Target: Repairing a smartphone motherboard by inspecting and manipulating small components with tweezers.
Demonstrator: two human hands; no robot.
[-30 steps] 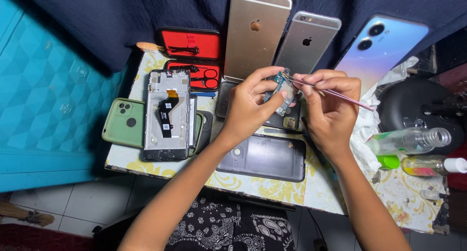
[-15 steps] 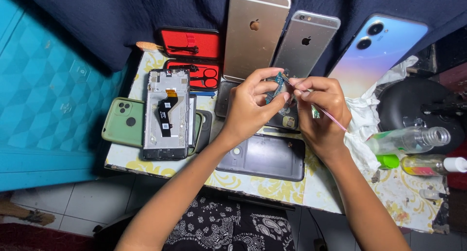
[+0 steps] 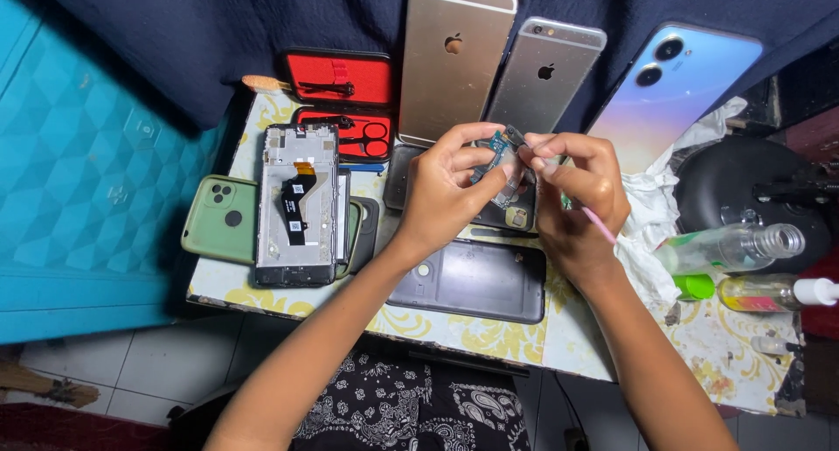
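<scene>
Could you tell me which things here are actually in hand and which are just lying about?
In hand:
- small circuit board, pinched in the left hand
- thin pink tool, held in the right hand

Lying about:
- opened phone frame
- green phone
- dark back cover
- red tool case
- clear bottle

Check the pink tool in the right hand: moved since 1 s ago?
Yes. The pink tool swung from pointing toward the blue phone to pointing down toward the clear bottle, gripped by the right hand.

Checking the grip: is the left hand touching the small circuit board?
Touching. The head view shows the left hand pinching the circuit board between thumb and fingertips, with no gap.
</scene>
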